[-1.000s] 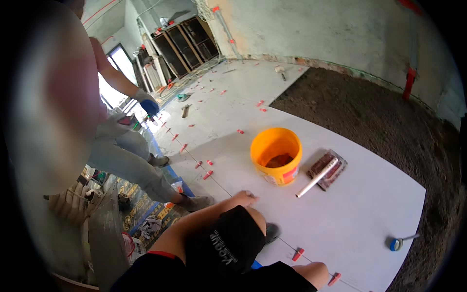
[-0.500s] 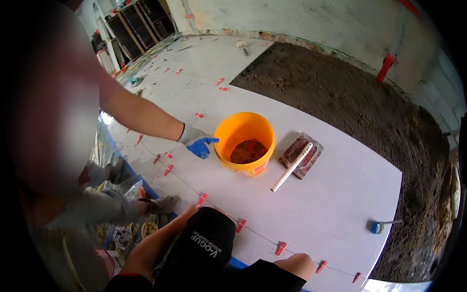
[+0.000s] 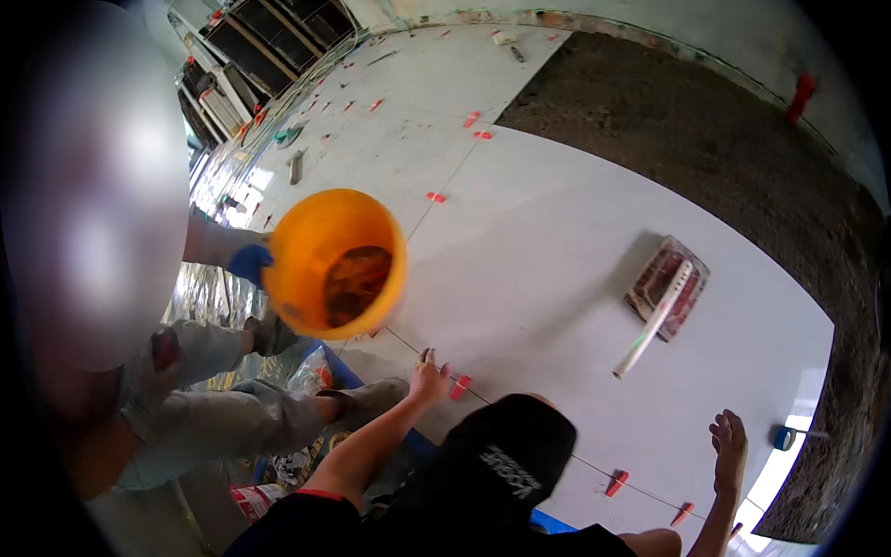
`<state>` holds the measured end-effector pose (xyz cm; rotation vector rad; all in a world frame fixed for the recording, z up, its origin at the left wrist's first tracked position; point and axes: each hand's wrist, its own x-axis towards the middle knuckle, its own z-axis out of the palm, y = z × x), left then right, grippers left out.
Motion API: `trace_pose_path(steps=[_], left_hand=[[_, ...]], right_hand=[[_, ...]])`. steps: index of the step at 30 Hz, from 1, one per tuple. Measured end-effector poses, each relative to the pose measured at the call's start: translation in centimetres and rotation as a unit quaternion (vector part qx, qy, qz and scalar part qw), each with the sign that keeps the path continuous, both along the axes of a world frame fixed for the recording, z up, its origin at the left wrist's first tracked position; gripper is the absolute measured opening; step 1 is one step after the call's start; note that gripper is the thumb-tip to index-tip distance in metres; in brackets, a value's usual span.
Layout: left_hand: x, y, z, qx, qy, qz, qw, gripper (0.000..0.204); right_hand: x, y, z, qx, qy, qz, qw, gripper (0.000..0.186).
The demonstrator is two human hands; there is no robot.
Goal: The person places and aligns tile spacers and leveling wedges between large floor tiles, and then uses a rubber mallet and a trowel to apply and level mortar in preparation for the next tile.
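Observation:
My left hand [image 3: 429, 379] is over the near joint of the large white tiles [image 3: 557, 278], fingers partly spread and holding nothing, beside a red wedge clip [image 3: 459, 387]. On the right, my right hand [image 3: 729, 441] is raised with fingers stretched out and nothing in it. A flat reddish-brown block with a white pipe-like handle [image 3: 655, 316] lies on the tile, apart from both hands. At left, a co-worker's blue-gloved hand [image 3: 249, 265] holds a yellow bucket [image 3: 380, 218] tilted, with brownish-red contents showing inside.
Several red clips [image 3: 617, 484] line the joints. A small blue round object [image 3: 784, 437] rests near the tile's right edge. Dark mortar bed [image 3: 668, 121] stretches beyond the tile to the wall. The co-worker's shoe [image 3: 371, 401] stands left of my arm. Dark panels [image 3: 251, 51] lean far left.
The co-worker has lifted the bucket off the tile and swung it left, tipping it. My left hand has reached forward, and my right hand has come into view. The view has shifted.

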<state>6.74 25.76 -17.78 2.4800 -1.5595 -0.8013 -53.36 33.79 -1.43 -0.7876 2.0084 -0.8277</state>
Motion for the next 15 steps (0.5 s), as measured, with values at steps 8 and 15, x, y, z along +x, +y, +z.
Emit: trace_pose_path(steps=[8, 15], left_hand=[[5.2, -3.8, -6.0, -0.092, -0.111, -0.085, 0.986, 0.089], [9.4, -4.1, -5.7, -0.100, -0.047, -0.124, 0.986, 0.086]], right_hand=[[12.9, -10.1, -7.2, 0.128, -0.092, -0.013, 0.987, 0.066], [15.8, -17.4, -15.3, 0.122, -0.064, -0.087, 0.987, 0.033]])
